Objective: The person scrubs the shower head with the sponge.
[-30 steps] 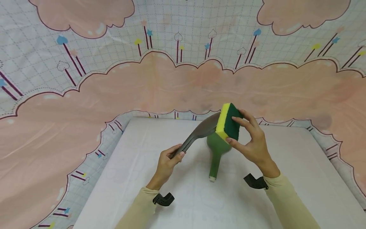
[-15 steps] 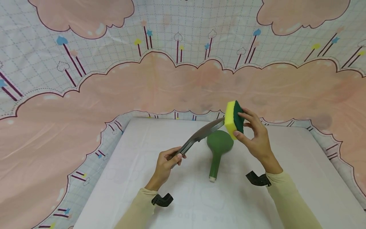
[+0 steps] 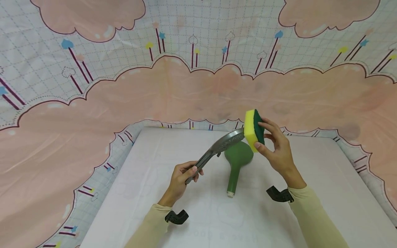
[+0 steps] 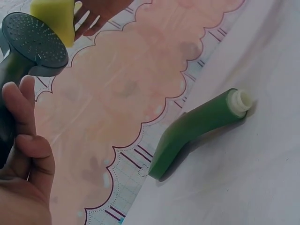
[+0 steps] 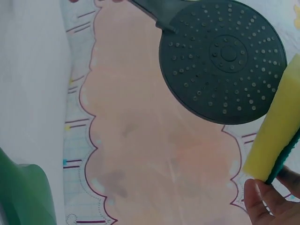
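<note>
My left hand grips the handle of a dark grey shower head, held up above the table and tilted. Its round face, dotted with small nozzles, shows in the right wrist view. A yellow sponge with a green scouring side is pinched between the thumb and fingers of my right hand. The sponge's yellow side overlaps the far edge of the shower head. Below them a green shower head lies on the table, its pale threaded end toward me.
The white table spreads under both hands. Behind it and along its sides hangs a cloth printed with pink clouds. Each forearm bears a black band piece, on the left sleeve and on the right.
The grey shower head has turned in my left hand, so its nozzle face now shows. My right hand has drawn the sponge slightly right from the broad side to the rim.
</note>
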Demonstrator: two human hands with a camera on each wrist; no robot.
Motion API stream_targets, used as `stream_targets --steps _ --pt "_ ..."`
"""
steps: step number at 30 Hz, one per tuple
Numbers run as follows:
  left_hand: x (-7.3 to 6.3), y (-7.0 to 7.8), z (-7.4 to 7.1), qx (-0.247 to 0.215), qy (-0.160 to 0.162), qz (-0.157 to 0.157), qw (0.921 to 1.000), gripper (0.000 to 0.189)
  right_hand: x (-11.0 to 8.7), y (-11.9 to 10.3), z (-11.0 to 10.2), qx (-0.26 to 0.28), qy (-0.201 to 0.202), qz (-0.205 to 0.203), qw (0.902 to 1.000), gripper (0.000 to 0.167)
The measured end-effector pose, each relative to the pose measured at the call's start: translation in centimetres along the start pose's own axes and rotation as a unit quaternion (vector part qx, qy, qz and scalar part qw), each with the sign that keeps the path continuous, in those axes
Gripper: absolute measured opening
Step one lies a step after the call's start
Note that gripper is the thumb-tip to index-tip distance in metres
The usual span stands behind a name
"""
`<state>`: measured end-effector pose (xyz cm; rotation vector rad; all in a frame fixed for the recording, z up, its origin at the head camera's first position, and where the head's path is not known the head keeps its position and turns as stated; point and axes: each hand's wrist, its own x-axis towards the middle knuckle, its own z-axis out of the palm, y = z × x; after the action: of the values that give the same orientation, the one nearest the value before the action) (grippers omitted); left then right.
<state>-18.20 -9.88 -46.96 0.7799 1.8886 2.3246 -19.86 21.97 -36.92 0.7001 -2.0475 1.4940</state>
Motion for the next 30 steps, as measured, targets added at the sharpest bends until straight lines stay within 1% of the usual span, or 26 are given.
stream_targets --steps 4,7,13,17,23,30 --pt "0.1 -0.1 0.0 -0.024 0.0 -0.001 0.9997 0.027 -0.1 -0.1 0.1 0.016 -0.001 -0.013 0.9998 0.057" --pt "0.1 0.0 0.0 -0.046 0.001 0.003 0.9989 0.023 -0.2 0.0 0.1 0.029 -0.003 -0.012 0.9995 0.057" --pt "0.2 0.3 0.1 -0.055 0.004 0.012 0.9984 0.025 -0.5 0.9 0.1 0.045 -0.012 0.014 0.9988 0.055" --pt "0.2 0.4 0.1 -0.06 0.004 0.01 0.9981 0.026 -0.9 1.4 0.0 0.041 -0.022 0.034 0.9984 0.055" --pt "0.2 0.4 0.0 -0.063 -0.004 -0.002 0.998 0.025 -0.8 1.3 -0.3 0.018 -0.015 0.031 0.9992 0.056" --pt "0.2 0.0 -0.1 -0.059 -0.015 -0.027 0.9978 0.022 -0.4 0.2 -0.4 0.048 -0.012 0.007 0.9987 0.053"
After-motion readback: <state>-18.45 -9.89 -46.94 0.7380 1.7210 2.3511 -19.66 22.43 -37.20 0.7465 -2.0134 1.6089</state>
